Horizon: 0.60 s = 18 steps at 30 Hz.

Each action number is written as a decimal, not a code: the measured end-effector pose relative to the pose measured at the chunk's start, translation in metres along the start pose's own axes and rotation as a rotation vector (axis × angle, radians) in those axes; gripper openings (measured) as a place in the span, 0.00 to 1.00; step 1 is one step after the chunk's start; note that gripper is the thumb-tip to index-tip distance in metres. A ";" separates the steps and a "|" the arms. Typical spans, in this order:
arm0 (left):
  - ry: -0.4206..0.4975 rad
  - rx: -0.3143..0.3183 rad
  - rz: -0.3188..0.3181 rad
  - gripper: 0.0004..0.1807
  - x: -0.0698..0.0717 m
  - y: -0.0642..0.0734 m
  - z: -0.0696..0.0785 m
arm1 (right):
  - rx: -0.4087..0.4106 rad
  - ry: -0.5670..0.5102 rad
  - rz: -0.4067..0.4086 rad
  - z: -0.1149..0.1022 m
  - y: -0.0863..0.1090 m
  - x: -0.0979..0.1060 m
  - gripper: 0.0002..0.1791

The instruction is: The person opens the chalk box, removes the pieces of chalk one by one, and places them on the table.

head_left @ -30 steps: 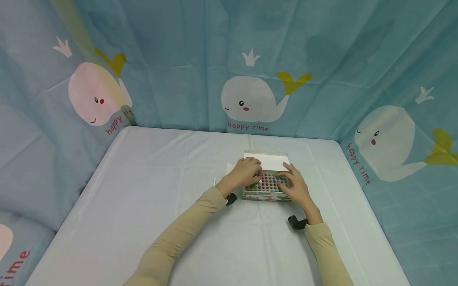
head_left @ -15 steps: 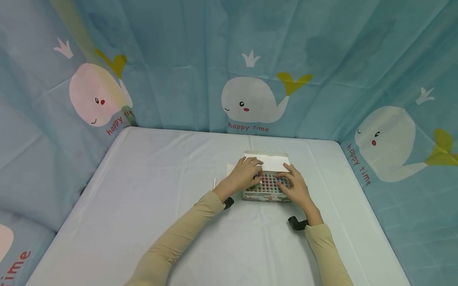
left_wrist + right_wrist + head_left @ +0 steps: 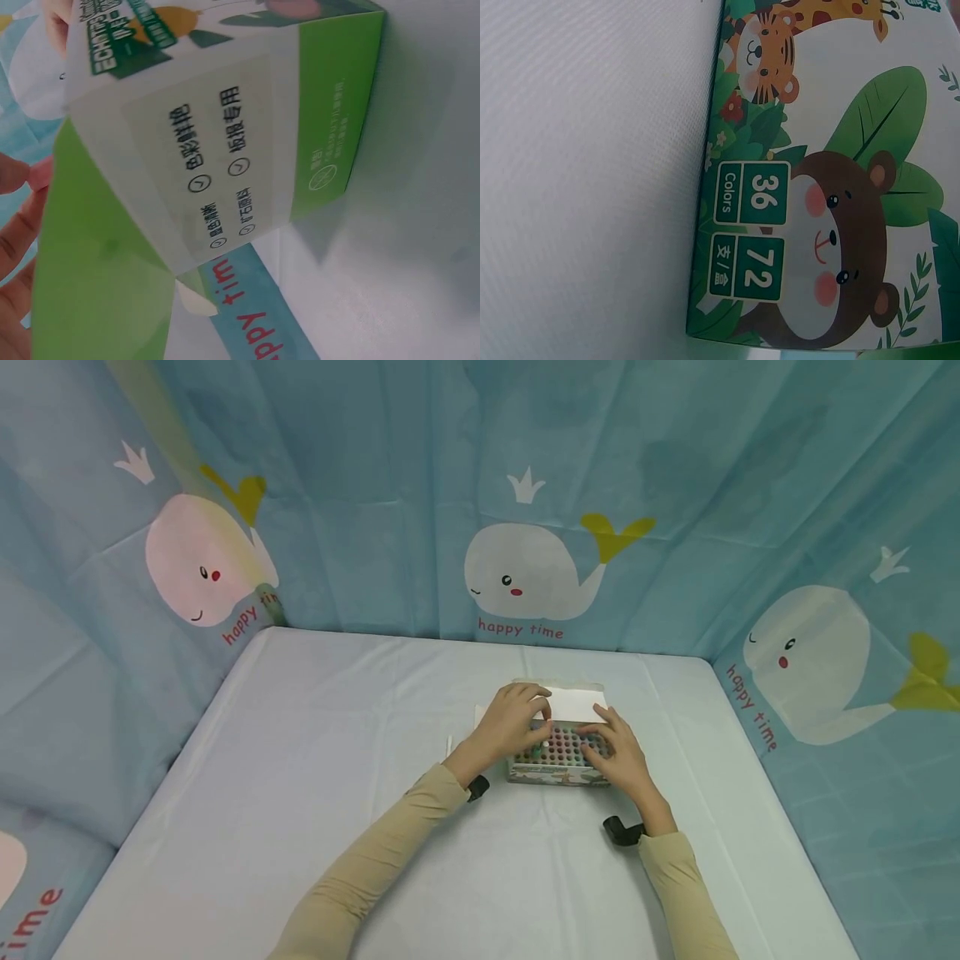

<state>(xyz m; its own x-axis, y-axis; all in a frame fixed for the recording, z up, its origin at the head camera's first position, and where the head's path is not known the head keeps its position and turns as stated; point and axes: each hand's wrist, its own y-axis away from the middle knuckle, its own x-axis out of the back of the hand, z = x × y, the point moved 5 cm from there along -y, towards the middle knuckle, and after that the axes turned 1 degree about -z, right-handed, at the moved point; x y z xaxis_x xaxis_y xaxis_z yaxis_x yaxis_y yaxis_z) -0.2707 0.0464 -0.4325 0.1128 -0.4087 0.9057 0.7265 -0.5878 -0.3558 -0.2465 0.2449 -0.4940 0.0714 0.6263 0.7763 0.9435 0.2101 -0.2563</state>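
Raised left hand (image 3: 512, 720) slightly, curled, hold unclear, baring multicoloured sticks (image 3: 564, 746) in white-green cardboard box (image 3: 558, 774); right hand (image 3: 621, 753) splayed, seemingly empty.

Up at the near side, the head view looks forward and down, wide enough for the surface (image 3: 352, 718), the left hand (image 3: 510, 722), the right hand (image 3: 617, 752) and the far curtain (image 3: 375, 568). In close now: the left wrist view, rolled over, faces the left end of the box (image 3: 558, 774), a slice of curtain beyond. Right wrist view, rolled sideways too, sits very near the box's illustrated near side. All three share the box; head and right wrist share that illustrated side.
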 end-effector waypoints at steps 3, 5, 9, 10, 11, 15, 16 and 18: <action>0.027 -0.004 0.032 0.08 0.005 0.001 0.000 | 0.007 -0.003 0.004 -0.001 0.000 0.000 0.11; 0.038 -0.010 0.058 0.09 0.008 0.003 0.000 | 0.012 -0.002 0.008 -0.001 0.001 0.000 0.11; 0.052 -0.016 0.112 0.10 0.015 0.005 -0.001 | 0.018 0.001 0.013 -0.001 0.001 0.000 0.11; 0.056 -0.014 0.123 0.11 0.017 0.005 -0.001 | 0.019 0.001 0.015 -0.001 0.001 0.001 0.11; 0.060 -0.012 0.133 0.10 0.018 0.006 -0.002 | 0.021 0.000 0.017 -0.002 0.001 0.001 0.10; 0.092 0.002 0.173 0.10 0.025 0.008 -0.004 | 0.031 0.000 0.031 -0.002 0.000 0.001 0.11; 0.097 0.005 0.182 0.10 0.027 0.009 -0.004 | 0.033 0.001 0.032 -0.002 0.000 0.001 0.11; 0.108 0.004 0.205 0.09 0.030 0.010 -0.005 | 0.038 -0.001 0.037 -0.003 0.000 0.001 0.11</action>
<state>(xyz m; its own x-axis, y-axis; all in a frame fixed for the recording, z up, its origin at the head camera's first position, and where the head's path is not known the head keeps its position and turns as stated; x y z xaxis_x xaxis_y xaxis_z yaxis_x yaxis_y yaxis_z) -0.2632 0.0246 -0.4098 0.1853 -0.5915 0.7847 0.6987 -0.4822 -0.5285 -0.2454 0.2439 -0.4915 0.1056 0.6349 0.7654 0.9273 0.2150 -0.3063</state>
